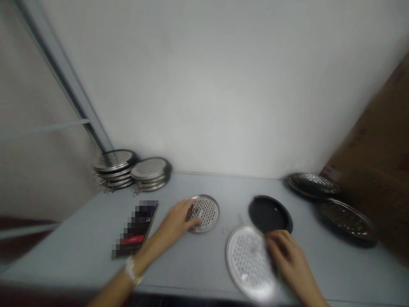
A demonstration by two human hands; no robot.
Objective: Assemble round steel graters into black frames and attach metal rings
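My left hand (179,221) reaches across the grey table (198,264), its fingertips resting on the near-left edge of a small round perforated metal disc (206,212). My right hand (286,253) lies on the right side of a larger perforated metal disc (247,260) near the table's front edge, fingers curled over its rim. Just behind that hand sits a round black dish (268,213). A thin wire piece with a small ring (226,230) lies between the two discs.
Two stacks of perforated metal discs (115,168) (150,172) stand at the back left against the wall. More discs (315,184) (347,217) lie at the right beside a brown cardboard box (380,170). A phone (136,229) lies at the left.
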